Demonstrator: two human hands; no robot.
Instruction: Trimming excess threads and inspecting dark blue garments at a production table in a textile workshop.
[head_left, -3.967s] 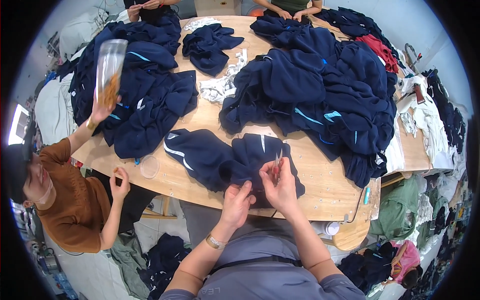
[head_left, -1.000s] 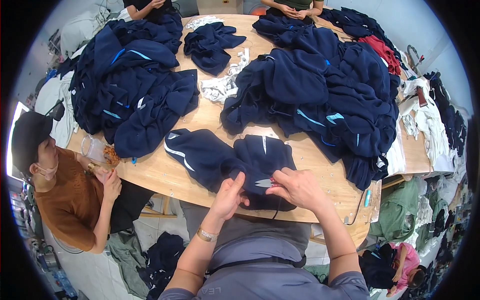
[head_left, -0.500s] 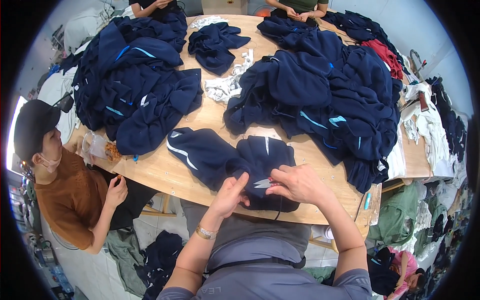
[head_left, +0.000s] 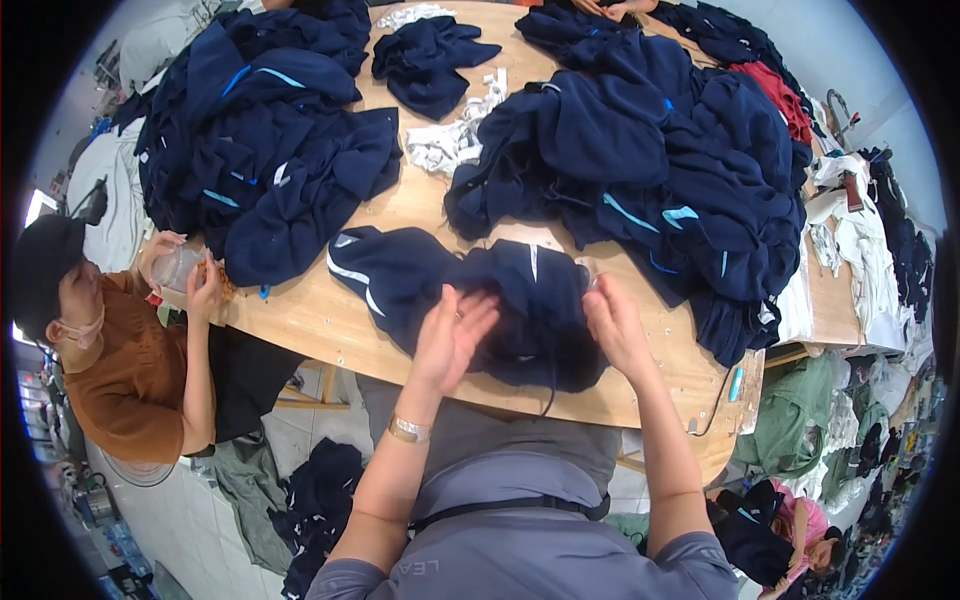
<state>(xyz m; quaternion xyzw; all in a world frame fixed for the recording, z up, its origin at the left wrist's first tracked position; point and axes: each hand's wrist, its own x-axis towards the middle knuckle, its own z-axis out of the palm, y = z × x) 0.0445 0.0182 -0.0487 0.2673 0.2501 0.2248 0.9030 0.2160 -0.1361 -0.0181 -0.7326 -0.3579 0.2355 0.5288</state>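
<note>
Lying under left fingers (head_left: 484,314), beside right fingers (head_left: 598,305): navy garment (head_left: 545,335)

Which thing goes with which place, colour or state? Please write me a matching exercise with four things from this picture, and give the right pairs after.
Column one
1. Left hand
2. Pen
3. Jar
4. Front garment

Column two
A. navy with white stripes
B. between a co-worker's hands
C. open, fingers extended
D. on the table, near its right edge

Right pairs: 1-C, 2-D, 3-B, 4-A
</note>
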